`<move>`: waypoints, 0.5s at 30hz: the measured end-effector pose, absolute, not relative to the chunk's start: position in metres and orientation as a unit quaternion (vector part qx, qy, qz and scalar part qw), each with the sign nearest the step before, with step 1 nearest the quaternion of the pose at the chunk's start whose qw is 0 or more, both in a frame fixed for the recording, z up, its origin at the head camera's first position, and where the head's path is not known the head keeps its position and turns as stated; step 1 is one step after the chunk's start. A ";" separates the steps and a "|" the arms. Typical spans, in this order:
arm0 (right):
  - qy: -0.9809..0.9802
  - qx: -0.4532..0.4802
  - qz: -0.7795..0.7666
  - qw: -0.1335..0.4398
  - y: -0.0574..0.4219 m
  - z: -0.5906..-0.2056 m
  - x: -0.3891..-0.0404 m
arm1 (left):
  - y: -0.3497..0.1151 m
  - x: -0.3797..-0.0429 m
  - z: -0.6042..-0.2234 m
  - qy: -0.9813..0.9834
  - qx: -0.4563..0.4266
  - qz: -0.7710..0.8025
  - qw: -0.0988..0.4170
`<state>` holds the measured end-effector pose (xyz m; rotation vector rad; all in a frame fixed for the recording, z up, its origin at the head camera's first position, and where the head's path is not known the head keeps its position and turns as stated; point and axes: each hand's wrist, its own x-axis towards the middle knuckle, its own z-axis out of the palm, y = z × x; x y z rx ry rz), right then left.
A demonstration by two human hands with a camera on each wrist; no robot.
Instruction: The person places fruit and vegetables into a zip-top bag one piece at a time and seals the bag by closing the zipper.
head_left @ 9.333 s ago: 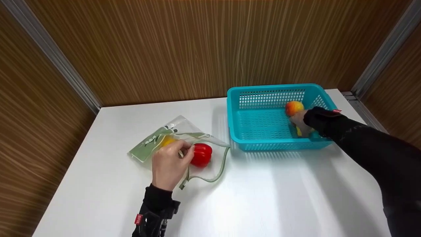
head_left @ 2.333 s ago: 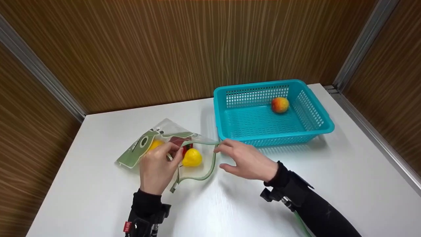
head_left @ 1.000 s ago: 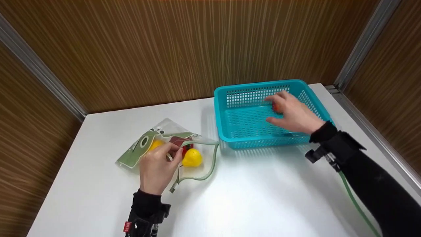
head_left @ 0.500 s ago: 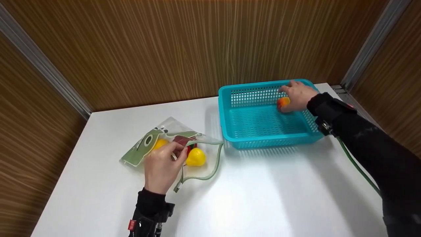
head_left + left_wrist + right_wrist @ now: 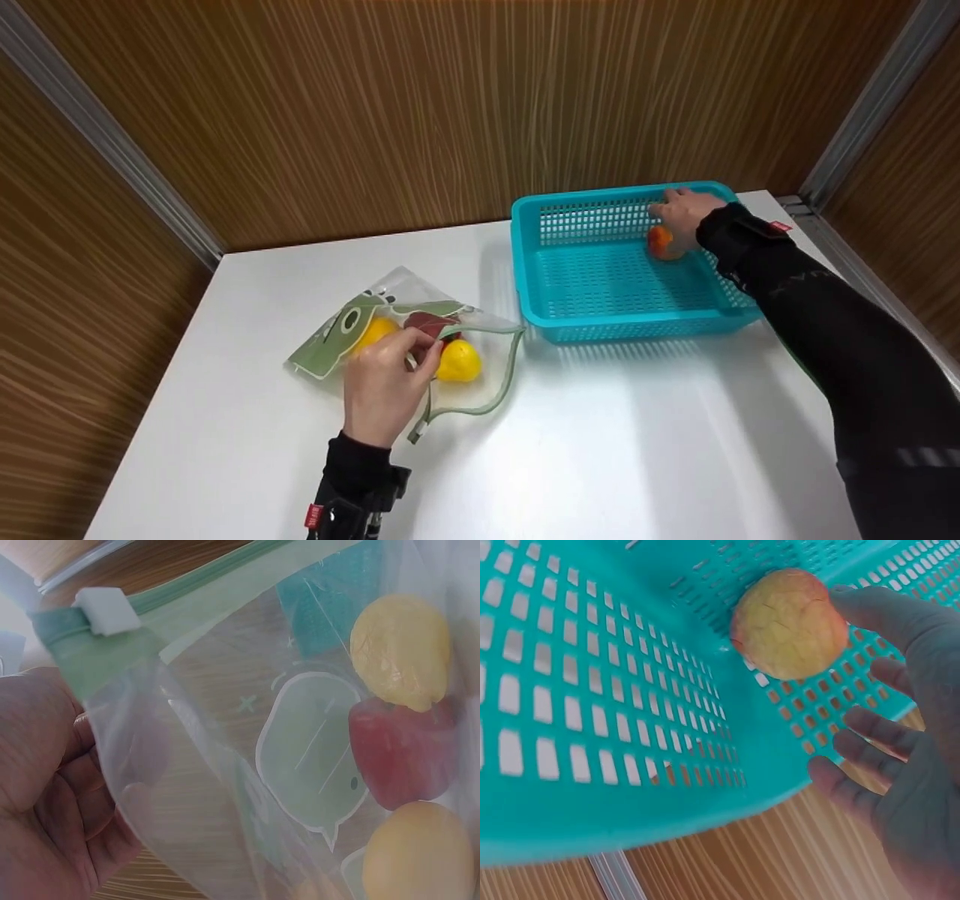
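Note:
My left hand [image 5: 384, 382] pinches the mouth edge of a clear zip bag [image 5: 328, 349] with a green printed face. Inside the bag, the left wrist view shows a yellow lemon [image 5: 397, 645], a red bell pepper [image 5: 405, 754] and a round orange-yellow fruit [image 5: 420, 855]. The lemon [image 5: 459, 361] lies nearest the bag's mouth. Over in the turquoise basket [image 5: 529, 262], my right hand [image 5: 686, 214] reaches around a red-and-yellow peach [image 5: 661, 244]. In the right wrist view the thumb lies right at the peach [image 5: 791, 626], while the other fingers stand spread and apart from it.
The basket stands at the back right of the white table [image 5: 570, 442], close to the wood-grain wall [image 5: 450, 112]. A white slider [image 5: 109, 611] sits at one end of the bag's green zip. The basket's rim [image 5: 622, 322] rises around the peach.
Earlier, my right hand was at a yellow fruit in the basket; the lemon then appeared in the bag. My right hand has since moved from the bag's mouth to the peach. The left hand keeps pinching.

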<state>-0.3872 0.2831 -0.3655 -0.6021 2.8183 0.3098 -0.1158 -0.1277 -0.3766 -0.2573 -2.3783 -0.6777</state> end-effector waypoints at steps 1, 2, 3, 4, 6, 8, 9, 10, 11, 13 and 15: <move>0.966 -0.199 0.102 0.127 0.284 -0.369 -0.388 | -0.127 -0.115 -0.376 -0.906 -0.098 -0.257 0.321; 0.967 -0.192 0.099 0.132 0.286 -0.372 -0.388 | -0.127 -0.115 -0.376 -0.907 -0.098 -0.257 0.320; 0.969 -0.182 0.091 0.141 0.287 -0.375 -0.388 | -0.126 -0.114 -0.376 -0.907 -0.099 -0.256 0.319; 0.969 -0.177 0.089 0.147 0.287 -0.378 -0.387 | -0.126 -0.114 -0.376 -0.907 -0.100 -0.256 0.319; 0.969 -0.166 0.082 0.161 0.289 -0.384 -0.387 | -0.125 -0.114 -0.375 -0.907 -0.102 -0.260 0.317; 0.970 -0.159 0.071 0.172 0.291 -0.387 -0.384 | -0.125 -0.114 -0.374 -0.906 -0.105 -0.261 0.316; 0.969 -0.156 0.065 0.178 0.291 -0.389 -0.384 | -0.125 -0.113 -0.374 -0.906 -0.106 -0.262 0.316; 0.969 -0.158 0.065 0.180 0.292 -0.391 -0.383 | -0.125 -0.113 -0.374 -0.905 -0.107 -0.262 0.317; 0.968 -0.160 0.063 0.183 0.292 -0.392 -0.381 | -0.125 -0.113 -0.374 -0.904 -0.109 -0.264 0.317; 0.967 -0.165 0.063 0.184 0.293 -0.395 -0.379 | -0.125 -0.113 -0.374 -0.904 -0.111 -0.261 0.321; 0.966 -0.169 0.064 0.185 0.293 -0.398 -0.375 | -0.125 -0.113 -0.374 -0.903 -0.113 -0.259 0.323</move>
